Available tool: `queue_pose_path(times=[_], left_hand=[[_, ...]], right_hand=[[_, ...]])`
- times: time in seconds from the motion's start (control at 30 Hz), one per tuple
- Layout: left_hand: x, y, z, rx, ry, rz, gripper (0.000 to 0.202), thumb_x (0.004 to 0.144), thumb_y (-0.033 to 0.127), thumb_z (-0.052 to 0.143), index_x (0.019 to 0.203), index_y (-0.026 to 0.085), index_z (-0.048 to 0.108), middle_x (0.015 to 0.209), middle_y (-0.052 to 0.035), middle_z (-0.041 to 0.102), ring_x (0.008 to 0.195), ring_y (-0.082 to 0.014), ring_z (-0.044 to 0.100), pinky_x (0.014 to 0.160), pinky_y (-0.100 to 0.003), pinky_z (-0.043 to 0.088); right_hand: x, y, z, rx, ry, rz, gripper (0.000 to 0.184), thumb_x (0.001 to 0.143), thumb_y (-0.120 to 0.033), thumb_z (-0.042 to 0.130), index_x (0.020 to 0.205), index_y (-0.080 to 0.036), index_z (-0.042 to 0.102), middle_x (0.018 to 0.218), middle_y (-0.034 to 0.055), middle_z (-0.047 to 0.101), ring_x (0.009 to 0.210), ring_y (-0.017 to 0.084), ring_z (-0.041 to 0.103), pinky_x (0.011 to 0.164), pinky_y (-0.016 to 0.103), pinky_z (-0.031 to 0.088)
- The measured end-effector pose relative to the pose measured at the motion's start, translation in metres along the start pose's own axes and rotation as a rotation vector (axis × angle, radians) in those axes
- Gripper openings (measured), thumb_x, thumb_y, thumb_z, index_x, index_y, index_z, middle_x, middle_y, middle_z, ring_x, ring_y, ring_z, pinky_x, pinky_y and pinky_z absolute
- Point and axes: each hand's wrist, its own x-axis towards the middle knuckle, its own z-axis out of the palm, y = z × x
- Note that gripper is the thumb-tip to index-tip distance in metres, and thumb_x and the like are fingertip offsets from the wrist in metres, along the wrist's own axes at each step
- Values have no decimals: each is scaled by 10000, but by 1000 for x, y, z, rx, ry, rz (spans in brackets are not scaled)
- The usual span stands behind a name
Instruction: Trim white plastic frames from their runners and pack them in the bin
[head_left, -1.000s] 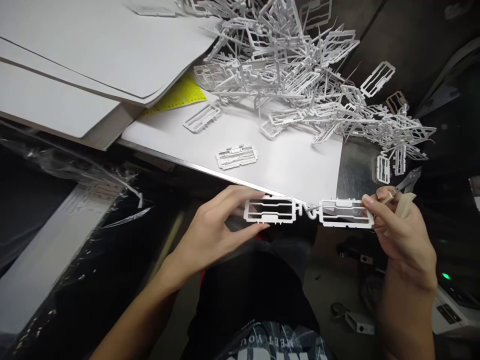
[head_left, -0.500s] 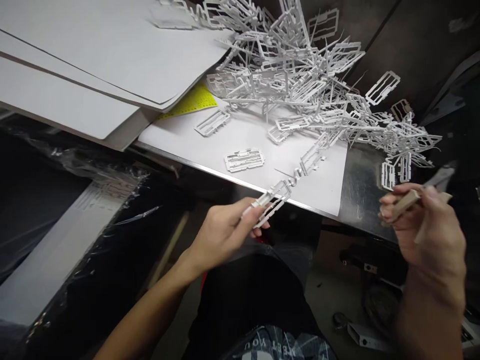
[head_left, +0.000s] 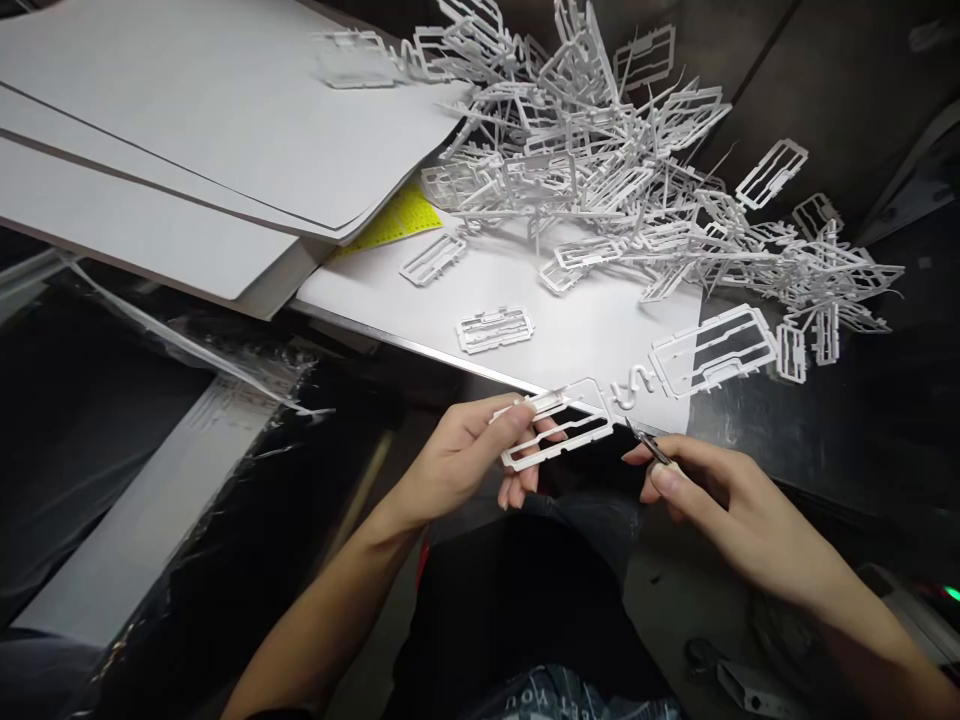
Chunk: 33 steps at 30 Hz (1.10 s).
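My left hand [head_left: 469, 460] is closed on one end of a white plastic moulded piece [head_left: 570, 425]: two rectangular frames joined by a curly runner. The far frame [head_left: 712, 350] sticks out to the right over the metal table edge. My right hand [head_left: 705, 495] is closed round small cutters [head_left: 651, 450], whose dark tip points up-left toward the runner [head_left: 634, 385] between the two frames. Both hands hover just in front of the table edge, above my lap.
A big tangle of white plastic frames [head_left: 600, 170] covers the back of the table. Single frames [head_left: 495, 328] lie on a white sheet [head_left: 585, 320]. Stacked white boards [head_left: 187, 150] and a yellow sheet [head_left: 397, 220] lie left. Clear plastic wrap [head_left: 225, 380] hangs lower left.
My left hand has turned the double frame flat and nearer me. My right hand came down and left from the table's right side, bringing the cutters' tip close to the runner.
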Motion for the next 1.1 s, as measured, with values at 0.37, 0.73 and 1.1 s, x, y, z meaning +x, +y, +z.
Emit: queue_pose_path(times=[0.37, 0.73, 1.1], left_hand=[[4, 3, 1, 60, -29, -38, 466, 1016, 579, 618, 972, 126, 716, 591, -11, 669, 433, -94, 586, 425, -165, 458], [3, 5, 1, 128, -71, -84, 471, 1037, 569, 577, 996, 126, 731, 585, 1, 637, 440, -90, 577, 418, -164, 457], [16, -11, 4, 1056, 178, 633, 544, 912, 335, 824, 1395, 218, 601, 1207, -88, 687, 1135, -230, 676, 1010, -359, 575]], right_hand=[[9, -3, 3, 85, -67, -16, 447, 1085, -622, 558, 915, -251, 738, 918, -2, 702, 692, 161, 587, 692, 285, 455], [7, 0, 6, 68, -46, -14, 474, 1082, -615, 556, 859, -227, 715, 846, -8, 693, 638, 144, 544, 628, 283, 419], [24, 14, 2, -20, 49, -29, 522, 1049, -668, 544, 938, -209, 767, 658, -6, 602, 591, 174, 532, 544, 272, 356]])
